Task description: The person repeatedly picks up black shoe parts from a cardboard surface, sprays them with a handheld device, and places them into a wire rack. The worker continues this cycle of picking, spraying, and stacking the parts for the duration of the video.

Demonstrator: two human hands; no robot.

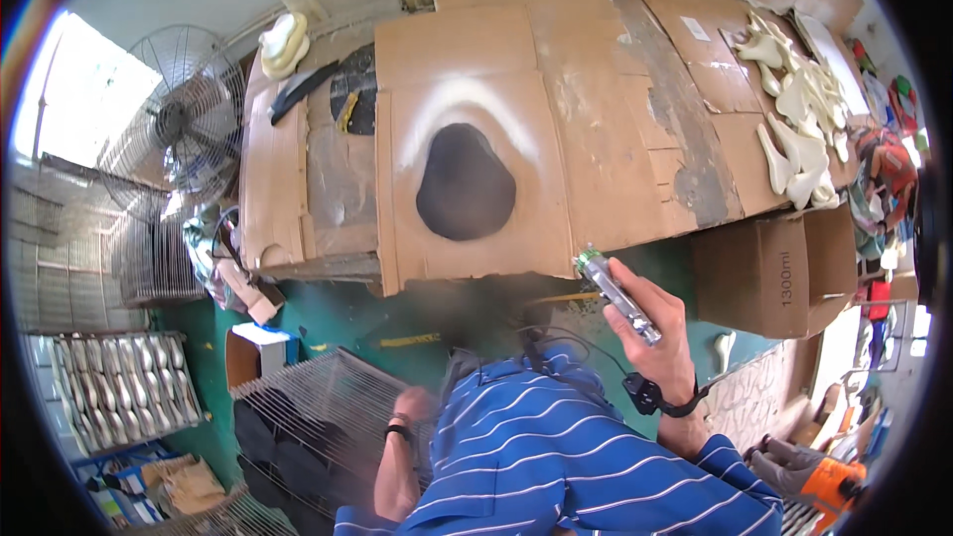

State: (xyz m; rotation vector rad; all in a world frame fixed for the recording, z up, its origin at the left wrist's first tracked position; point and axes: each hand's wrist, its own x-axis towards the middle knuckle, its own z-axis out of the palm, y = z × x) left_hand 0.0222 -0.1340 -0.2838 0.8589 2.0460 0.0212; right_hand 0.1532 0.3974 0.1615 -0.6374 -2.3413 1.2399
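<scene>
My right hand (650,323) is raised just off the table's near edge, its fingers wrapped round a slim silver tool with a green end (620,296); its exact kind I cannot make out. My left hand (415,404) is low beside my body, next to a wire rack (342,392). Motion blur hides its fingers. Ahead of me, a dark rounded-triangular patch (465,184) lies within a cardboard sheet (551,179) on the table. A white, powdery arc (467,89) curves round its far side. Whether the patch is a hole or a flat piece, I cannot tell.
Pale, bone-shaped pieces (804,104) are heaped at the table's right. An open cardboard box (769,273) stands below them. A large fan (179,114) is at the left, with a rack of shiny pieces (129,387) lower down. A cable (586,342) hangs near my right wrist.
</scene>
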